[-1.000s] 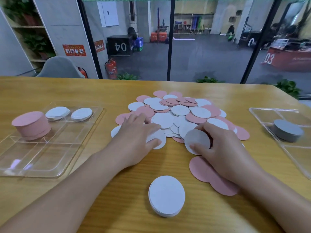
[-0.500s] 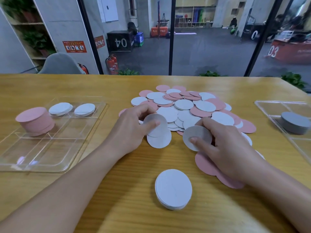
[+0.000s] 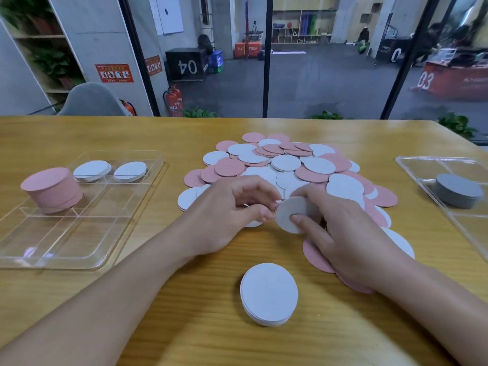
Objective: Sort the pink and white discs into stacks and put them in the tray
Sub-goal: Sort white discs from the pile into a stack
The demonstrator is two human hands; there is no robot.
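On the wooden table [image 3: 79, 299] a loose pile of pink and white discs [image 3: 287, 165] lies spread across the middle, toward the far side. At its near edge both hands meet over a white disc [image 3: 290, 213] held tilted up off the table. The right hand [image 3: 348, 233] grips it, thumb pressed on its near face and fingers curled behind. The left hand [image 3: 229, 215] has its fingers curled with the fingertips touching the disc's left edge, pinching it there. Nearer, well apart from the pile, a small neat stack of white discs [image 3: 269, 294] stands alone on the table. To the left sits a clear divided tray [image 3: 66, 254]; a tall pink stack [image 3: 51, 188] stands at its far left, and two low white stacks [image 3: 111, 170] lie in its far compartments, side by side. At the right edge a second clear tray [image 3: 427, 165] holds a grey stack [image 3: 458, 190]. A few pink discs lie partly under the right wrist, and a white one just to its right
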